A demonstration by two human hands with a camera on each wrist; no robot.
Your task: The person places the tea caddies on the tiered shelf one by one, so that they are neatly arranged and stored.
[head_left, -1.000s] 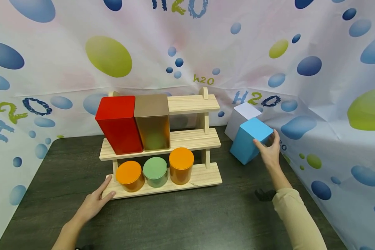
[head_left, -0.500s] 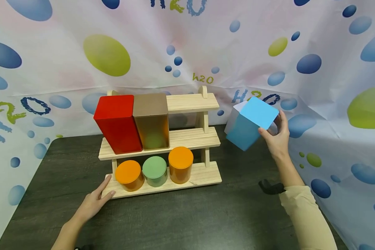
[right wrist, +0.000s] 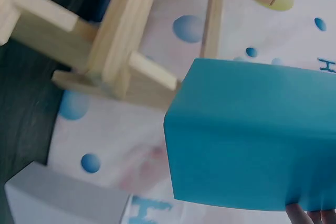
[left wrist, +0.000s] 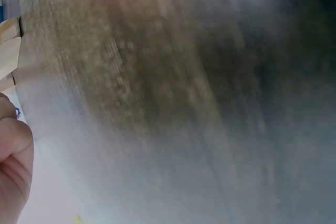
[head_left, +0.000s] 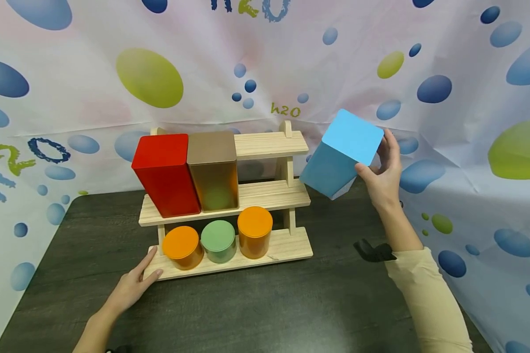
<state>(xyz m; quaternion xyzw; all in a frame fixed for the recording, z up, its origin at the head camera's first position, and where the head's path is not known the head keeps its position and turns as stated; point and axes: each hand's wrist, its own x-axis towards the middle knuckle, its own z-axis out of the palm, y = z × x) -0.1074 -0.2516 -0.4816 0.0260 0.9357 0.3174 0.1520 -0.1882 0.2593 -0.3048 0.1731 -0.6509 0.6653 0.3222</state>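
Note:
My right hand (head_left: pixel 385 179) grips a blue rectangular box (head_left: pixel 337 154) by its right side, thumb on the near side and fingers behind. The box hangs tilted, above the table and just right of the shelf's middle tier; in the right wrist view the blue box (right wrist: pixel 252 135) fills the lower right, with fingertips (right wrist: pixel 298 214) at its lower edge. At the lower left of the three-tier wooden shelf (head_left: pixel 287 245), my left hand (head_left: pixel 130 289) holds the corner of the bottom board between thumb and index finger. In the left wrist view that hand (left wrist: pixel 14 150) shows only partly.
A red box (head_left: pixel 165 176) and a gold box (head_left: pixel 214 171) stand side by side on the middle tier. Below are two orange round canisters (head_left: pixel 254 233) and a green one (head_left: pixel 219 242). A white box (right wrist: pixel 68 198) stands right of the shelf. A patterned sheet (head_left: pixel 335 63) hangs behind.
My right hand has lifted the blue box from beside the white box, raising and tilting it, then moved it left toward the shelf, covering most of the white box. The left hand stays put.

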